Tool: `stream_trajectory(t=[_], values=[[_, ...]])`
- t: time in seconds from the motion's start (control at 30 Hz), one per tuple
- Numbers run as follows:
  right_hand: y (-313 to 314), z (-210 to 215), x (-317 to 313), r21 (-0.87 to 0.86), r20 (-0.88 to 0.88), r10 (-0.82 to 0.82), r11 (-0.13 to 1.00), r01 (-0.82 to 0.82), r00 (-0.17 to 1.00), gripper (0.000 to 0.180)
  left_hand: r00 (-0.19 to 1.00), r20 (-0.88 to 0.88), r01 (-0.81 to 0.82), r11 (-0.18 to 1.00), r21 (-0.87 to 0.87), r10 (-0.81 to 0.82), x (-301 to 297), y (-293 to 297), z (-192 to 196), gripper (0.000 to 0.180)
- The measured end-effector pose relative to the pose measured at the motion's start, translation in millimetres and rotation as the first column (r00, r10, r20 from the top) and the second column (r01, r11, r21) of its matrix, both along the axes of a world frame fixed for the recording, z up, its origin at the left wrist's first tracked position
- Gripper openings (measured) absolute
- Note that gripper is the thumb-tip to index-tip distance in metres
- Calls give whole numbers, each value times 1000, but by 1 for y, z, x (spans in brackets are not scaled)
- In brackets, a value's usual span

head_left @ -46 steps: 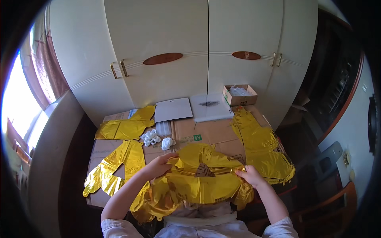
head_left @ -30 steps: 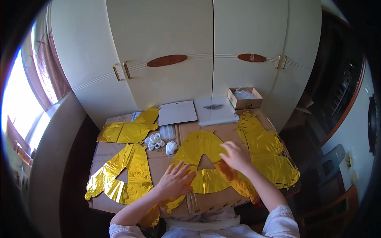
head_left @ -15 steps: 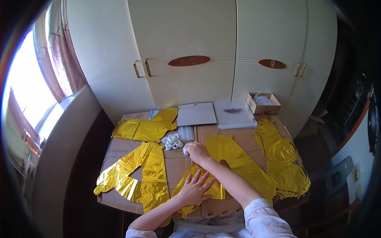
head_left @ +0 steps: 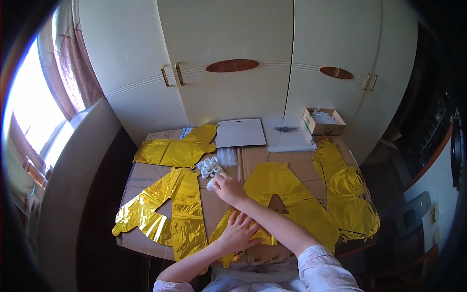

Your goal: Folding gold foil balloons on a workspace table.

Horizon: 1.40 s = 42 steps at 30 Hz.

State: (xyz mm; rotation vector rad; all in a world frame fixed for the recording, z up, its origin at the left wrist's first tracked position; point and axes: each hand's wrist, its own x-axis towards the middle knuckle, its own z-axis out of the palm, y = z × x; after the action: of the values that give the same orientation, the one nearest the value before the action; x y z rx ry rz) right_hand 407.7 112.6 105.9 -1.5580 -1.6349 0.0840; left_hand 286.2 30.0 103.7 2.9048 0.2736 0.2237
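Observation:
My left hand (head_left: 237,232) lies flat with fingers spread on the near left part of a gold foil balloon (head_left: 296,204), a deflated piece with an opening in its middle. Closer to the table's centre, my right hand (head_left: 229,189) is closed on a small whitish, partly see-through thing (head_left: 211,185), whose kind is too blurred to make out. Just beyond that hand sits a pile of small white rings (head_left: 209,167). Another flat gold foil balloon (head_left: 187,209) lies to the left of both hands.
Cardboard (head_left: 141,181) covers the table. More gold foil (head_left: 170,152) lies at the back left, with another piece (head_left: 345,194) at right. Behind stand a grey-white card (head_left: 241,133), clear strips (head_left: 227,156), a clear plastic bag (head_left: 289,135) and an open box (head_left: 325,127).
My right hand has moved left with the whitish thing, toward the near side of the white rings. My left hand stays on the foil. The whole view has shifted slightly.

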Motion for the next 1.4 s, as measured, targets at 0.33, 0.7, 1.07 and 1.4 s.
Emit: stream_trajectory(t=[0.33, 0.7, 1.07, 1.4], values=[[8, -2, -15, -241, -544, 143, 917, -318, 827, 33, 989, 135, -48, 992, -117, 64, -17, 7, 19, 43], [-3, -1, 12, -189, -126, -87, 980, 62, 988, 39, 953, 250, -140, 980, -142, 172, -30, 16, 28, 36], [-173, 75, -13, 284, -809, 512, 771, -570, 289, 53, 870, 239, -59, 574, -817, 431, -53, -5, 74, 20], [-224, 92, 1, 167, -283, 715, 693, -701, 639, 45, 945, 260, 178, 354, -918, 198, -56, -21, 74, 22]])
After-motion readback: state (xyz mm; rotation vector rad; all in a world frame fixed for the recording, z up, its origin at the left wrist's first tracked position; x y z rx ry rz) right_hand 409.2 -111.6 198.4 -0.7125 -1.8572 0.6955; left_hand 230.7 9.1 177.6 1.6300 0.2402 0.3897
